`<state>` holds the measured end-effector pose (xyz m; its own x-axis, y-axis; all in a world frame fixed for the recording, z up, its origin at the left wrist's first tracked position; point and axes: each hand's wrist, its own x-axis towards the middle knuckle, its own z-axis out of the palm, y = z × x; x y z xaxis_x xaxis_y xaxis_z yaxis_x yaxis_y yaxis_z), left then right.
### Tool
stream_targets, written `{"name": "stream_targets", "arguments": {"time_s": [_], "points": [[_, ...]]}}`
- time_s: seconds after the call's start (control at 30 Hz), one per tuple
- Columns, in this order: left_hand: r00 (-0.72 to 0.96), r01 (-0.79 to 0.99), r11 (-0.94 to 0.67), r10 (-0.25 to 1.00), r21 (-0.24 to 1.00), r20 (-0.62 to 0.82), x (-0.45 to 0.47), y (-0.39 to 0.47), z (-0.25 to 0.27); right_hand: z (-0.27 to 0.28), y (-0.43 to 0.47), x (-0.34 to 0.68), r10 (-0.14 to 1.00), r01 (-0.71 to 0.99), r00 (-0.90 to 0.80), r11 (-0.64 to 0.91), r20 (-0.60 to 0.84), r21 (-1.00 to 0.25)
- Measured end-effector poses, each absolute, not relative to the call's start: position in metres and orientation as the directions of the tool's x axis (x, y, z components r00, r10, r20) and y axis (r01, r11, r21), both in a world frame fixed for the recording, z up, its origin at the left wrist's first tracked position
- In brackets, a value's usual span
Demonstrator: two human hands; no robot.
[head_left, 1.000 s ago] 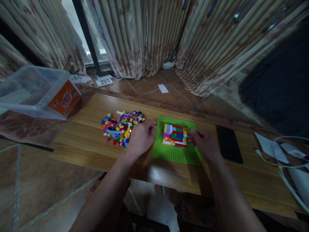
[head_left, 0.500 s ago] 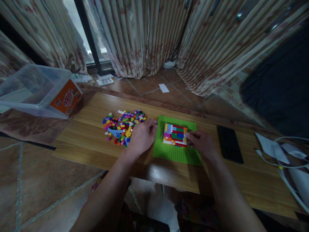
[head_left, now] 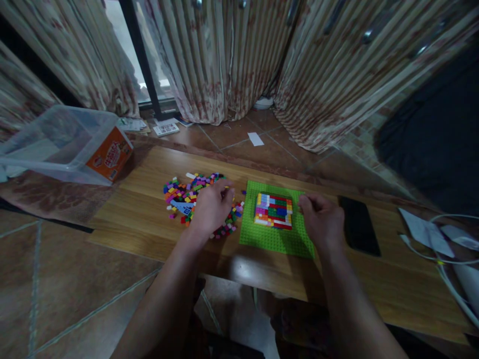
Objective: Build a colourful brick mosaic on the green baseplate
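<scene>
My left hand (head_left: pixel 212 208) hovers over the right part of a loose heap of small coloured toy bricks (head_left: pixel 198 185), thumb and forefinger a little apart, with nothing visible between them. On the wood surface to its right lies a green studded baseplate (head_left: pixel 258 240). A low rectangular block of multicoloured bricks (head_left: pixel 274 212) is built on its middle. My right hand (head_left: pixel 322 217) is over the baseplate's right edge, apart from the built block, its fingers curled and thumb pressed in; whatever they may hold is hidden. One dark brick (head_left: pixel 244 192) lies by the baseplate's left edge.
A black phone-like slab (head_left: pixel 359 225) lies right of my right hand. Beyond it are white paper (head_left: pixel 426 232) and white cables (head_left: pixel 445 259). A clear plastic bin with an orange label (head_left: pixel 109 155) stands at the far left. Curtains (head_left: pixel 202 65) hang behind.
My left hand has moved left from the baseplate's edge to over the brick heap. My right hand has drawn back to the right, off the built block. The view has shifted slightly.
</scene>
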<state>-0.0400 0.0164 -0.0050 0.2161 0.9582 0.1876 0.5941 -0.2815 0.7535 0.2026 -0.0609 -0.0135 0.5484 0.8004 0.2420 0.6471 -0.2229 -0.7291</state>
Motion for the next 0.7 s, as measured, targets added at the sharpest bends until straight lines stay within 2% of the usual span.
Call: {"name": "stream_targets", "arguments": {"time_s": [0.1, 0.17, 0.27, 0.37, 0.47, 0.7], "points": [[0.2, 0.598, -0.267, 0.963, 0.756, 0.182, -0.042, 0.018, -0.004, -0.006, -0.058, 0.168, 0.86, 0.753, 0.319, 0.024, 0.398, -0.657], [0.208, 0.592, -0.283, 0.958, 0.754, 0.196, -0.043, 0.018, -0.004, -0.005, -0.053, 0.145, 0.907, 0.804, 0.08, 0.185, 0.413, -0.564], [0.214, 0.577, -0.298, 0.954, 0.76, 0.212, -0.044, 0.017, -0.005, -0.011, -0.043, 0.121, 0.929, 0.878, -0.1, 0.251, 0.355, -0.408], [0.204, 0.576, -0.293, 0.956, 0.764, 0.213, -0.047, 0.017, -0.004, -0.02, -0.034, 0.112, 0.95, 0.935, -0.129, 0.212, 0.284, -0.284], [0.196, 0.578, -0.281, 0.959, 0.766, 0.204, -0.051, 0.017, -0.002, -0.027, -0.029, 0.109, 0.958, 0.959, -0.13, 0.186, 0.256, -0.211], [0.204, 0.58, -0.27, 0.961, 0.768, 0.185, -0.055, 0.016, 0.0, -0.031, -0.026, 0.105, 0.964, 0.968, -0.099, 0.151, 0.248, -0.201]]}}
